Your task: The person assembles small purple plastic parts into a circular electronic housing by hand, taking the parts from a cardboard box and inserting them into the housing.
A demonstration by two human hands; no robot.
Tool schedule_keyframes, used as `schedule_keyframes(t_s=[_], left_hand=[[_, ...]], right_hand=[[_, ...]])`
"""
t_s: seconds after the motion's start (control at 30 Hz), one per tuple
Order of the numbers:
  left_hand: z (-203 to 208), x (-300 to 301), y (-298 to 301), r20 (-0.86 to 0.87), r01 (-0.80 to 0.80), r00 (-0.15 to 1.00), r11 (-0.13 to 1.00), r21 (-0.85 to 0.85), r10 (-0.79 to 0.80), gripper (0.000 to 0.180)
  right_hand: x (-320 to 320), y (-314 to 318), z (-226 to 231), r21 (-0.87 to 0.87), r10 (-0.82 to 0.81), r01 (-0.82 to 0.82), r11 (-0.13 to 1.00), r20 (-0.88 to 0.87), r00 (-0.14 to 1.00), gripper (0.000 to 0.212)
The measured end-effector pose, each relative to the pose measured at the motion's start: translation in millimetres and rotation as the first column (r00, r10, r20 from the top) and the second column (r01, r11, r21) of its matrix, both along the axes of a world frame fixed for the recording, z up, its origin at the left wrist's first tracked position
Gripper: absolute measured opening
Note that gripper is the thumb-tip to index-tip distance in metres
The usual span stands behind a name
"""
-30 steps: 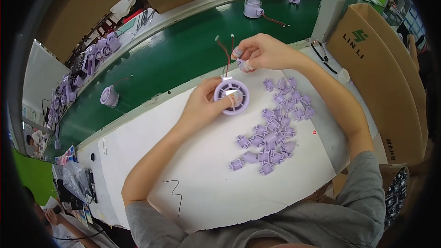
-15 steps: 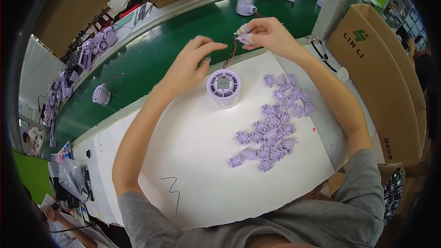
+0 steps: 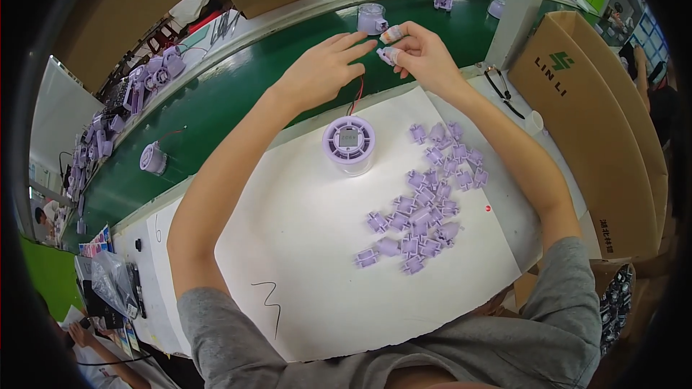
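Observation:
My right hand [image 3: 430,59], with tape round its fingertips, pinches a small lilac plastic part [image 3: 386,57] above the green belt. Close to it on the left is my left hand [image 3: 321,72], fingers stretched out and apart, gripping nothing I can see. Below the hands, a round lilac device [image 3: 348,141] with a spoked ring and a small grey display stands on the white sheet. Thin red and black wires [image 3: 355,99] rise from its back towards my left thumb; their upper end is hidden. Several small lilac housings [image 3: 423,215] lie in a loose pile to the right.
The green belt [image 3: 238,94] crosses beyond the sheet [image 3: 303,266], carrying a lilac unit [image 3: 371,19] at the back and another [image 3: 153,158] at left. Black-handled pliers [image 3: 504,92] and a large cardboard box [image 3: 591,137] are at right. Heaped lilac parts [image 3: 155,72] line the far left.
My left hand has moved up and right, its fingers now straighter and nearer the right hand. The right hand still holds the lilac part, a little turned, with a fingertip lifted off.

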State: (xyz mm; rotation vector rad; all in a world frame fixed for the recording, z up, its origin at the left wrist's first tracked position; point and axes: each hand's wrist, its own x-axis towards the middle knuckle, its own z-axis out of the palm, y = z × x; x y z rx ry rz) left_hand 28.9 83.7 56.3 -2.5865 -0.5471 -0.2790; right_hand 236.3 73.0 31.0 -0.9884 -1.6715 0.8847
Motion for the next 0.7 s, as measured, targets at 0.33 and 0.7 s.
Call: schedule_keyframes(t_s=[0.33, 0.7], left_hand=[[6.5, 3.1, 2.5, 0.086, 0.102, 0.993, 0.946, -0.307, -0.079, 0.029], [-3.0, -3.3, -27.5, 0.261, 0.012, 0.96, 0.912, -0.41, 0.105, 0.01]], right_hand=[[-3.2, -3.1, -4.0, -0.035, 0.03, -0.031, 0.999, -0.026, 0.999, 0.025], [-8.7, -13.0, 3.5, -0.071, 0.036, -0.038, 0.997, -0.027, 0.999, 0.026]])
